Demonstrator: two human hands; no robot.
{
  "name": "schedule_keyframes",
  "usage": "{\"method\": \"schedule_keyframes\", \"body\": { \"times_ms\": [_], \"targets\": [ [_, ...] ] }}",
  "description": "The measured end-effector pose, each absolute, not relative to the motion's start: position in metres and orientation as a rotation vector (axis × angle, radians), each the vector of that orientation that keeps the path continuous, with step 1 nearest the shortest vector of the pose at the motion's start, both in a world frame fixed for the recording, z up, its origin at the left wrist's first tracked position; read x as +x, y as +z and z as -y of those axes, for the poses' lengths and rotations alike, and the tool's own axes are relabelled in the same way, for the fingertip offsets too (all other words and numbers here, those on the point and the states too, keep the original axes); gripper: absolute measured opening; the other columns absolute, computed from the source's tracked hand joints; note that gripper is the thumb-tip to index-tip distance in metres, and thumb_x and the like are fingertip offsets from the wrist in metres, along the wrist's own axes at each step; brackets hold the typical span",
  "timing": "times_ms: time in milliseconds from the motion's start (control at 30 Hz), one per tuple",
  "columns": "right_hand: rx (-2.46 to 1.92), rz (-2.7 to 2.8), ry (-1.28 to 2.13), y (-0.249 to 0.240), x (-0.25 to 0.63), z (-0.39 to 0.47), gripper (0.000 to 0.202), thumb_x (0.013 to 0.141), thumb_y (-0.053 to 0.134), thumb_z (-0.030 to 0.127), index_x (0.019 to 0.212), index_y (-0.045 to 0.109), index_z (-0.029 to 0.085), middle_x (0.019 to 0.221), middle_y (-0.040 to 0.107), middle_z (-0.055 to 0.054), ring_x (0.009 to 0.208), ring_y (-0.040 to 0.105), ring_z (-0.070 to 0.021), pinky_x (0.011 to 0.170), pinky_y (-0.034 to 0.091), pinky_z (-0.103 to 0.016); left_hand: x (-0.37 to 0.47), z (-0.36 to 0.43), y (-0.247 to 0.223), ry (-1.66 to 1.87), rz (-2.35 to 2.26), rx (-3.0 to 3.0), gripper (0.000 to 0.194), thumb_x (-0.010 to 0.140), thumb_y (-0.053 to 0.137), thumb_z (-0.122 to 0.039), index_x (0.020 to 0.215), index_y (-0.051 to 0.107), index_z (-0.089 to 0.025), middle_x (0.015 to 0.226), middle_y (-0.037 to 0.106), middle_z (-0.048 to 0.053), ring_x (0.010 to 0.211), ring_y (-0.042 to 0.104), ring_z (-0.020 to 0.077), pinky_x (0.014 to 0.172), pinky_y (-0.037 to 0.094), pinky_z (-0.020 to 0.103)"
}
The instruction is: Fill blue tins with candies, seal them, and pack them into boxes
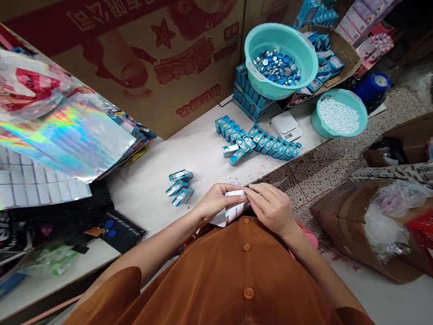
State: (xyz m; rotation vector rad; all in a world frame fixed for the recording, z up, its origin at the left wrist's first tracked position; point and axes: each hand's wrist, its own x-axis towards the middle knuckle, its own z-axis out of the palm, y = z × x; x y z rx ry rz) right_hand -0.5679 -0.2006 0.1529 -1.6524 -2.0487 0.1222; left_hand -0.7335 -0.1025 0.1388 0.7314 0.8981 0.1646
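Close to my body, my left hand (217,201) is closed on a white sticker sheet (234,212) divided into shiny rectangles, thumb on top. Against the sheet's upper right edge, my right hand (271,206) has its fingertips pinched together; whether a loose sticker is between them is hidden. Three small blue boxes (178,187) lie on the white table (155,170) to the left of my hands. Farther off, a curved row of similar blue boxes (275,143) stands on the table, with a few more in a cluster (237,150) beside it.
A turquoise basin (278,89) of blue and silver round pieces rests on stacked blue boxes (247,97). Near it are a white scale (287,126) and a smaller basin (320,126) of white pellets. A large carton (135,49) stands behind; shiny sticker sheets (71,134) pile up left.
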Motion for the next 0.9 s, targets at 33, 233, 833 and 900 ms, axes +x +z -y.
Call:
{"method": "schedule_keyframes", "body": {
  "times_ms": [33, 233, 833, 900],
  "targets": [
    [-1.644, 2.053, 0.101, 0.153, -0.568, 0.201, 0.031, 0.088, 0.052, 0.014, 0.116, 0.064, 0.019, 0.109, 0.069, -0.009, 0.102, 0.062, -0.0206, 0.093, 0.05, -0.036, -0.734, 0.103, 0.138, 0.165, -0.903, 0.719, 0.046, 0.053, 0.086, -0.033, 0.093, 0.074, -0.014, 0.087, 0.074, 0.006, 0.079, 0.066, 0.017, 0.085, 0.049, 0.032],
    [-1.638, 1.981, 0.147, 0.15, -0.572, 0.202, 0.024, 0.088, 0.052, 0.014, 0.108, 0.065, 0.02, 0.109, 0.069, -0.008, 0.103, 0.061, -0.0201, 0.094, 0.05, -0.036, -0.734, 0.104, 0.137, 0.163, -0.905, 0.733, 0.048, 0.053, 0.086, -0.033, 0.095, 0.074, -0.014, 0.088, 0.074, 0.006, 0.08, 0.066, 0.0172, 0.086, 0.049, 0.032],
    [-1.698, 1.43, 0.816, 0.122, -0.533, 0.183, 0.01, 0.084, 0.061, 0.027, 0.08, 0.066, 0.02, 0.086, 0.07, -0.004, 0.082, 0.064, -0.0175, 0.08, 0.05, -0.033, -0.718, 0.077, 0.02, 0.197, -1.143, 1.314, 0.03, 0.077, 0.06, -0.026, 0.103, 0.071, -0.014, 0.089, 0.072, 0.006, 0.07, 0.061, 0.0161, 0.066, 0.045, 0.026],
    [-1.775, 1.173, 0.925, 0.117, -0.516, 0.175, 0.014, 0.081, 0.064, 0.032, 0.08, 0.067, 0.018, 0.078, 0.068, -0.003, 0.071, 0.062, -0.0152, 0.069, 0.05, -0.028, -0.711, 0.066, -0.007, 0.094, -1.212, 1.592, 0.027, 0.079, 0.054, -0.02, 0.099, 0.072, -0.017, 0.096, 0.072, 0.007, 0.084, 0.063, 0.0194, 0.076, 0.045, 0.027]
  ]
}}
